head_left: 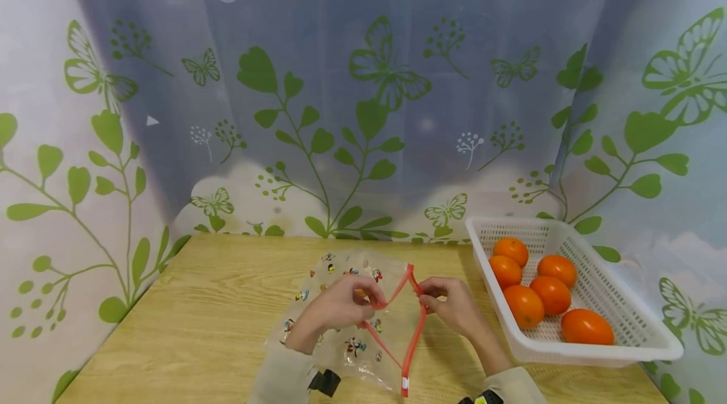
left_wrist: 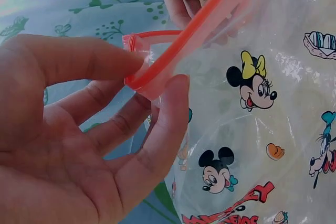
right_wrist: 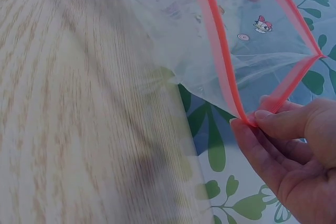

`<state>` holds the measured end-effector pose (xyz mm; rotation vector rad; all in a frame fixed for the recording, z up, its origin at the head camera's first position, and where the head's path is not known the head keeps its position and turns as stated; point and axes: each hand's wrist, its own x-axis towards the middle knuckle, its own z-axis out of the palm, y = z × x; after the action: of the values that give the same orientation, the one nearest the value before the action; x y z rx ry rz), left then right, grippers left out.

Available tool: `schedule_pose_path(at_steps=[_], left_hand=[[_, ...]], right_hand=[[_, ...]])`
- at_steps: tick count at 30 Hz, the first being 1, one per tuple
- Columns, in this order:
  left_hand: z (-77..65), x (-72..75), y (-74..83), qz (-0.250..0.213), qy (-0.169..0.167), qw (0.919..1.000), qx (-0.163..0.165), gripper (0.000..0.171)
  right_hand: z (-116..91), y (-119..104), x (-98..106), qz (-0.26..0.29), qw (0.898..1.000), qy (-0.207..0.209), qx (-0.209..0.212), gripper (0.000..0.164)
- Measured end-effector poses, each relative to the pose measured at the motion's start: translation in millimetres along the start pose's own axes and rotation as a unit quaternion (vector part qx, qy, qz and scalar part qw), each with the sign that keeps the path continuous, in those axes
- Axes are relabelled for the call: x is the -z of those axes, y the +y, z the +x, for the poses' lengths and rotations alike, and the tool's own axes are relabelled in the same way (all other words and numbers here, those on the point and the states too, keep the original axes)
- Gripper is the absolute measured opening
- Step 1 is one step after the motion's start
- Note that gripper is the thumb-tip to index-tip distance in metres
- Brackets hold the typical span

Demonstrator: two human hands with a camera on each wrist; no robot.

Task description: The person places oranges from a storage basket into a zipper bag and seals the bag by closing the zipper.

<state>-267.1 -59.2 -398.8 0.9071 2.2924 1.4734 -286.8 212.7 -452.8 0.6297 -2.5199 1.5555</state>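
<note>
A clear plastic zip bag [head_left: 346, 334] with printed cartoon figures lies over the wooden table, its red-edged mouth spread into a diamond. My left hand [head_left: 351, 300] pinches one side of the red rim; in the left wrist view, thumb and forefinger [left_wrist: 113, 66] grip the red strip [left_wrist: 181, 40]. On the opposite side, my right hand [head_left: 451, 306] pinches the other rim. The right wrist view shows the right thumb [right_wrist: 278, 124] and fingers closed on a bent corner of the red edging [right_wrist: 223, 59]. A white tab ends the rim nearest me.
A white perforated plastic basket [head_left: 619, 303] stands at the right, close by the right hand, with several orange round fruits [head_left: 551, 295] in it. The wooden table [head_left: 187, 322] runs back to a curtain [head_left: 335, 158] printed with leaves and butterflies, which also hangs at both sides.
</note>
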Motion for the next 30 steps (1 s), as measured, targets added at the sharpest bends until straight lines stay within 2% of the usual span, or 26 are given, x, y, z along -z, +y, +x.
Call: schedule_pose_path(at_steps=[4, 7, 11, 15, 19, 23, 30], left_hand=[[0.4, -1.4, 0.8, 0.013, -0.006, 0.9998, -0.011, 0.010], [1.1, -2.5, 0.5, 0.002, -0.006, 1.0000, -0.002, 0.007], [2.8, -4.3, -1.0, -0.041, -0.004, 0.9987, 0.028, 0.007], [4.1, -5.6, -2.8, -0.093, -0.005, 0.9942, 0.053, 0.008], [4.4, -4.8, -3.1, -0.122, 0.012, 0.9909, 0.056, 0.009], [3.5, -3.0, -1.2, -0.130, 0.032, 0.9897, 0.052, 0.010], [4.1, -4.2, 1.4, -0.169, 0.029, 0.9829, 0.067, 0.011]], right_hand=[[0.3, 0.5, 0.2, 0.001, 1.000, 0.004, 0.001, 0.011], [0.6, 0.9, 0.6, -0.001, 1.000, 0.007, -0.001, 0.010], [0.7, 1.9, 1.2, -0.009, 1.000, 0.008, -0.004, 0.011], [0.3, 2.0, 1.4, -0.012, 1.000, 0.007, -0.007, 0.012], [-0.4, 1.6, 2.1, -0.014, 1.000, 0.011, -0.003, 0.012], [-1.1, 1.9, 2.9, -0.013, 1.000, 0.014, 0.000, 0.012], [0.0, 3.5, 4.5, -0.032, 0.999, 0.005, 0.000, 0.011]])
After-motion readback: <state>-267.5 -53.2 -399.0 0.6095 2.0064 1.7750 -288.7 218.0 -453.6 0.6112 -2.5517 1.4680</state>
